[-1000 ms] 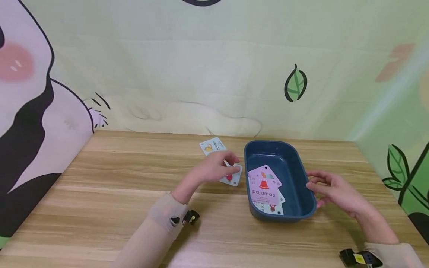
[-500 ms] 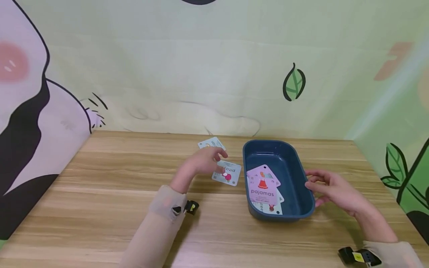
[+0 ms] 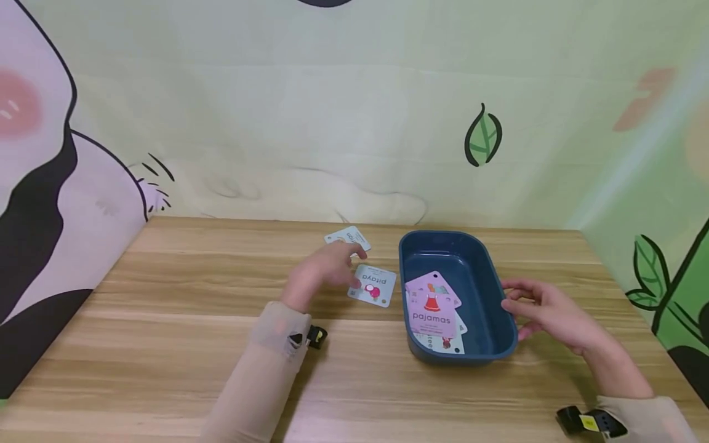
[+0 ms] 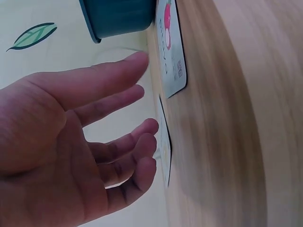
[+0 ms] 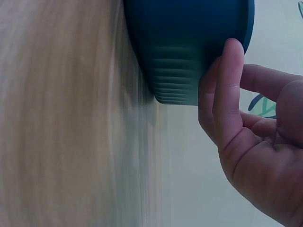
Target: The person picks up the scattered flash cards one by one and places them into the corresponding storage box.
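Note:
My left hand [image 3: 327,267] is held low over the table with its fingers spread and loosely bent, holding nothing. Right by its thumb lies a light blue pitaya card [image 3: 372,286] with a pink fruit picture. Behind the fingers a second pale blue card [image 3: 348,237] is partly covered by the hand. To the right stands a dark blue plastic bin [image 3: 479,320], with a pink pajamas card [image 3: 431,317] on top of several cards inside. My right hand [image 3: 554,317] rests against the bin's right wall, fingertips right at the rim [image 5: 249,23], fingers relaxed.
The wooden tabletop [image 3: 183,344] runs back to a pale green printed backdrop [image 3: 277,111] with a leaf drawing [image 3: 484,138]. A small black camera [image 3: 317,336] sits on the left sleeve, and another dark device [image 3: 589,423] on the right wrist.
My left hand has drawn back to the left from over the pitaya card, uncovering it, and now overlaps the card behind. The right hand stays at the bin; the view shifts slightly.

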`<state>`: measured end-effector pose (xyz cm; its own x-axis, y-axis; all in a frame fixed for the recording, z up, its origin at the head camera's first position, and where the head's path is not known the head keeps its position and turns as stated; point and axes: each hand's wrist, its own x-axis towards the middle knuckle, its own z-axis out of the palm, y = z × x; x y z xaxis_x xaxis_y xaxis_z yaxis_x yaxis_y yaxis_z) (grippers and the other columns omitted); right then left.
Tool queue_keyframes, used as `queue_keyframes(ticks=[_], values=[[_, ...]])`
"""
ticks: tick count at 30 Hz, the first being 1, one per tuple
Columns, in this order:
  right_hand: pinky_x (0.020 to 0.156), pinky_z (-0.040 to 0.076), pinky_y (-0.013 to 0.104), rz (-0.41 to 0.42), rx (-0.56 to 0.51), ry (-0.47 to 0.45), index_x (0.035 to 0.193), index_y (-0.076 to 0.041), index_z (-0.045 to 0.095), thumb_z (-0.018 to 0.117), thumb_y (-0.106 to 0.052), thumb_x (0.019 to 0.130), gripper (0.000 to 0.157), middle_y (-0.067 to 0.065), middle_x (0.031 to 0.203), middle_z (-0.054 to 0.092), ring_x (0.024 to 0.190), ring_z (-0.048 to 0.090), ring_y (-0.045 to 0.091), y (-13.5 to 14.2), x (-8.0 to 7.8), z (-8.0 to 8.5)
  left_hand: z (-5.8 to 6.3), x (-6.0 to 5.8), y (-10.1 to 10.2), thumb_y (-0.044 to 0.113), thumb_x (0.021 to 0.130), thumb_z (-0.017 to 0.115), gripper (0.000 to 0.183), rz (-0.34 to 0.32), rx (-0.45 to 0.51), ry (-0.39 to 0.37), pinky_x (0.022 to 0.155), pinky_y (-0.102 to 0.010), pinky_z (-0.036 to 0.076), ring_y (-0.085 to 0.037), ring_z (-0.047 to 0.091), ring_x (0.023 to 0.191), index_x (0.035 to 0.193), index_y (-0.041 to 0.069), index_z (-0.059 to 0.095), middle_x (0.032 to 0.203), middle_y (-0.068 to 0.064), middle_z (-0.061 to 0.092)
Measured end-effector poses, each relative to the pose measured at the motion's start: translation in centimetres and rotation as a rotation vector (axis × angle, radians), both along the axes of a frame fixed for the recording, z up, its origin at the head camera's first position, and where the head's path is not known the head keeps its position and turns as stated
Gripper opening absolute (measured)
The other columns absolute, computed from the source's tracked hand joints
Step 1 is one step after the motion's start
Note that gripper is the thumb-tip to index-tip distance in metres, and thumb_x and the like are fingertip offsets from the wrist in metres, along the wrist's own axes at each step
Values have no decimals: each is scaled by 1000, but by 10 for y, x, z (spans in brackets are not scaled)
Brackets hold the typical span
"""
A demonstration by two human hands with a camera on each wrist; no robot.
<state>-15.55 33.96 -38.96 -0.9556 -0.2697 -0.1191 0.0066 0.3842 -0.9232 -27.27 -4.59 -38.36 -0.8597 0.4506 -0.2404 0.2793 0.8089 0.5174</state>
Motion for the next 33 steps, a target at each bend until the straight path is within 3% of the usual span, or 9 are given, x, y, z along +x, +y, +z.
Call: queue_keyframes(ticks=[5, 11, 18, 28, 33], values=[[61, 60, 42, 2, -3, 5, 145, 19, 36, 60, -10, 104, 55, 27, 113, 54, 84, 66, 23, 0, 0, 0, -3, -1, 3, 17, 84, 86, 59, -22, -35, 21, 98, -44, 47, -27, 55, 112, 138, 16, 62, 129, -13, 59], [62, 60, 42, 2, -2, 2, 145, 19, 36, 60, -10, 104, 55, 27, 115, 54, 88, 65, 23, 0, 0, 0, -6, 1, 7, 19, 80, 89, 64, 12, -92, 28, 97, -47, 47, -28, 51, 115, 138, 23, 63, 140, -15, 49], [62, 60, 42, 0, -4, 4, 145, 20, 35, 60, -9, 104, 56, 28, 115, 53, 84, 66, 21, 0, 2, 0, -8, 3, 7, 19, 77, 90, 65, 1, -116, 42, 98, -48, 47, -30, 51, 118, 136, 21, 64, 141, -16, 48], [62, 60, 42, 3, -8, 0, 145, 20, 34, 59, -9, 105, 55, 28, 115, 53, 83, 66, 21, -1, 2, -1, -11, 1, 6, 20, 74, 92, 61, -23, -120, 43, 89, -41, 49, -25, 53, 103, 127, 15, 62, 120, -10, 52], [63, 60, 42, -2, -2, -8, 145, 19, 34, 59, -10, 105, 56, 28, 117, 53, 88, 65, 21, -1, 1, 0, -9, 0, 3, 14, 77, 89, 54, -10, -67, 32, 88, -40, 48, -25, 54, 101, 122, 12, 60, 111, -8, 57]])
